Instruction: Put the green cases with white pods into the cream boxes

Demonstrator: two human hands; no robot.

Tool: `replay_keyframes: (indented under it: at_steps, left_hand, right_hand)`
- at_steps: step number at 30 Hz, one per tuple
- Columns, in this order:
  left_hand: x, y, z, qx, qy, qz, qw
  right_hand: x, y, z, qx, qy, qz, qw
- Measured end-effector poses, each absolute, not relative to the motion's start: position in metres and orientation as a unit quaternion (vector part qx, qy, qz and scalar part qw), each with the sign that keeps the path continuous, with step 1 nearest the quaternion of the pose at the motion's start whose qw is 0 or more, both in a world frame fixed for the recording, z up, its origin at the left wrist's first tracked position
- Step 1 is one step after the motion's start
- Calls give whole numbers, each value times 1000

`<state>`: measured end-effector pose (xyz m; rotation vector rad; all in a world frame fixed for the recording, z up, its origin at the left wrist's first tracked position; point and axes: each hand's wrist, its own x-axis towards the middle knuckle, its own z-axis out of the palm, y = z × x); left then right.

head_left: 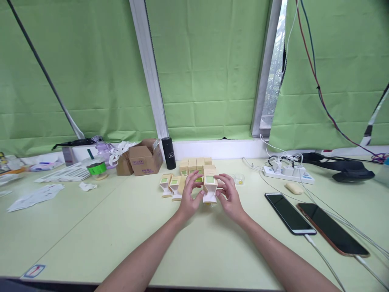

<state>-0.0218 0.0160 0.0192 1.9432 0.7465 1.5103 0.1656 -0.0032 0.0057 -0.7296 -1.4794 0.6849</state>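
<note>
A small cream and white cardboard box point(209, 187) with a pale green window on its face is upright between my hands, low over the table. My left hand point(191, 196) curves round its left side, the thumb at the lower edge. On the other side, my right hand point(230, 198) has its thumb and fingertips against the box. A little clear and yellow piece shows just under the box. To the left stand similar window boxes point(165, 185), partly behind my left hand. Several more cream boxes point(192, 165) are lined up behind.
A small clear container point(239, 179) lies right of my hands. Farther right are two phones point(290, 213) on cables and a power strip point(288, 174). Behind stand a black bottle point(169, 153) and a brown carton point(146, 158). A drink cup point(97, 168) and papers point(35, 198) are left.
</note>
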Motion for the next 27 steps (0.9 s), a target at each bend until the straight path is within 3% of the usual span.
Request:
replay_keyframes:
  at_steps: [27]
  left_hand:
    - [-12, 17, 19, 708, 324, 564, 277]
  right_hand:
    - [166, -1, 5, -316, -634, 325, 626]
